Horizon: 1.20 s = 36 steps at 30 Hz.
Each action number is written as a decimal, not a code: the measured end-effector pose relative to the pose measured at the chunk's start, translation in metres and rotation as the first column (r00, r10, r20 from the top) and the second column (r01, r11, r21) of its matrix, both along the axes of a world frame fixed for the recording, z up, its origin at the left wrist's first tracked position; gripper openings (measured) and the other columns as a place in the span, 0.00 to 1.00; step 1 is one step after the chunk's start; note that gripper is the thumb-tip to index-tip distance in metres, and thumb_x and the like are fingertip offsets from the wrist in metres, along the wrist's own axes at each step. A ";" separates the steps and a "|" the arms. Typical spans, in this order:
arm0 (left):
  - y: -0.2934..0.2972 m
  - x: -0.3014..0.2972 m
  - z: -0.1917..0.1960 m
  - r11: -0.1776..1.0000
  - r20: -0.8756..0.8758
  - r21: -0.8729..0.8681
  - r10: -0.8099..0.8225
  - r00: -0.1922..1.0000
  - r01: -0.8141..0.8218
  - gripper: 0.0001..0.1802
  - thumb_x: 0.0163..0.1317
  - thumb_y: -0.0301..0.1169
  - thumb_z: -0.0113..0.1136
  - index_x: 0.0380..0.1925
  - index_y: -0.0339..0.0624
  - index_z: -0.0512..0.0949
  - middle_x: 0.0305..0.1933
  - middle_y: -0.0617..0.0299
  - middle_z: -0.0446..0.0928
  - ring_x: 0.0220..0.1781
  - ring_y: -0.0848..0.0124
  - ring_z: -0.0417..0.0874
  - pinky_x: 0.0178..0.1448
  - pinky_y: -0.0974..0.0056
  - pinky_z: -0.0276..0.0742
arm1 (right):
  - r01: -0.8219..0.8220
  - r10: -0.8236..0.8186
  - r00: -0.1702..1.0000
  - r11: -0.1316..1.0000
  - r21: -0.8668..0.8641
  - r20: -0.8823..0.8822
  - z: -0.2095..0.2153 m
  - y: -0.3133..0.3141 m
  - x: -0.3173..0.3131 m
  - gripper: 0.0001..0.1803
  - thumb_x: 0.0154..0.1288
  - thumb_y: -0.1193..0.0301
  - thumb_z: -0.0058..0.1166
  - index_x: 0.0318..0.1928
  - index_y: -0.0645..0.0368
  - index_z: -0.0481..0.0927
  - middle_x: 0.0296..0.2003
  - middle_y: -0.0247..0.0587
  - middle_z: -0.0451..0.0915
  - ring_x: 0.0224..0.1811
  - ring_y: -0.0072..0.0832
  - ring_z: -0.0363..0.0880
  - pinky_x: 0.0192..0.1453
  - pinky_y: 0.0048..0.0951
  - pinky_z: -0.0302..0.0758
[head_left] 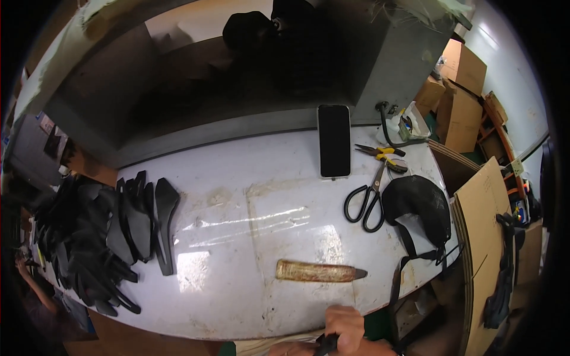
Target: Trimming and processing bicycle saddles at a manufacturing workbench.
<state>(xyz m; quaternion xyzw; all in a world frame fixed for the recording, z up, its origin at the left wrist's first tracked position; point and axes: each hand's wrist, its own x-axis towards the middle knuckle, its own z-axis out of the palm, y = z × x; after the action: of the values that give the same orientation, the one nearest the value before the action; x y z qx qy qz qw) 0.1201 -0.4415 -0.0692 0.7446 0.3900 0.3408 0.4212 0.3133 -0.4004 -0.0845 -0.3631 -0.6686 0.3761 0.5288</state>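
Note:
My right hand (344, 327) is at the table's near edge, its fingers closed around a small black piece (326, 345). The piece is mostly hidden, and its kind does not show. Only a little of my left hand (291, 349) shows at the lower edge of the picture, beside the black piece; its fingers cannot be made out. Just beyond my right hand, on the white tabletop (225, 296), lies a tool with a worn tan handle (314, 272) and a short dark tip pointing right.
Flat black shaped pieces (89, 237) are heaped at left. A phone (335, 141), yellow-handled pliers (380, 152), black scissors (371, 199) and a black mesh cap-like item (418, 207) lie at right. A grey panel (225, 133) borders the back; cardboard (484, 237) stands right. Another person's arm (35, 285) shows far left.

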 end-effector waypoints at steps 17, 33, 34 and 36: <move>0.114 -0.064 0.059 0.927 -0.187 0.051 0.374 0.908 -0.371 0.20 0.71 0.31 0.59 0.59 0.33 0.76 0.57 0.46 0.81 0.56 0.55 0.82 0.59 0.55 0.77 | 0.175 -0.170 0.984 0.897 -0.406 0.051 0.040 0.021 0.084 0.08 0.68 0.70 0.65 0.36 0.62 0.81 0.24 0.30 0.78 0.26 0.20 0.76 0.28 0.26 0.68; 0.128 -0.171 -0.006 0.598 -0.438 0.517 0.799 0.411 -0.612 0.35 0.50 0.19 0.61 0.62 0.35 0.70 0.58 0.38 0.73 0.57 0.38 0.76 0.58 0.46 0.75 | 0.595 -0.582 0.744 0.801 -0.070 -0.328 0.006 0.021 0.028 0.17 0.81 0.65 0.46 0.60 0.64 0.75 0.39 0.50 0.86 0.37 0.34 0.84 0.42 0.34 0.81; 0.131 -0.165 -0.002 0.612 -0.469 0.508 0.787 0.400 -0.606 0.34 0.51 0.22 0.64 0.62 0.34 0.70 0.53 0.39 0.75 0.54 0.40 0.78 0.56 0.47 0.75 | 0.464 -0.489 0.811 0.872 -0.157 -0.320 0.015 0.016 0.007 0.15 0.80 0.68 0.47 0.54 0.67 0.77 0.36 0.50 0.85 0.34 0.33 0.83 0.39 0.34 0.80; 0.130 -0.159 0.012 0.594 -0.453 0.329 0.782 0.429 -0.734 0.36 0.52 0.33 0.72 0.61 0.32 0.70 0.46 0.42 0.76 0.48 0.44 0.79 0.52 0.47 0.76 | 0.247 -0.316 0.883 0.941 -0.230 -0.347 0.015 0.011 -0.020 0.13 0.79 0.70 0.48 0.49 0.70 0.80 0.33 0.50 0.84 0.32 0.33 0.83 0.36 0.34 0.80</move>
<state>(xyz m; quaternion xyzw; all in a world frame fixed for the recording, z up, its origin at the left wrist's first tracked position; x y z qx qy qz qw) -0.0386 -0.3115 -0.0569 0.5696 0.7717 0.2767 0.0590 0.2931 -0.3892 -0.0697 -0.4230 -0.4574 0.4165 0.6621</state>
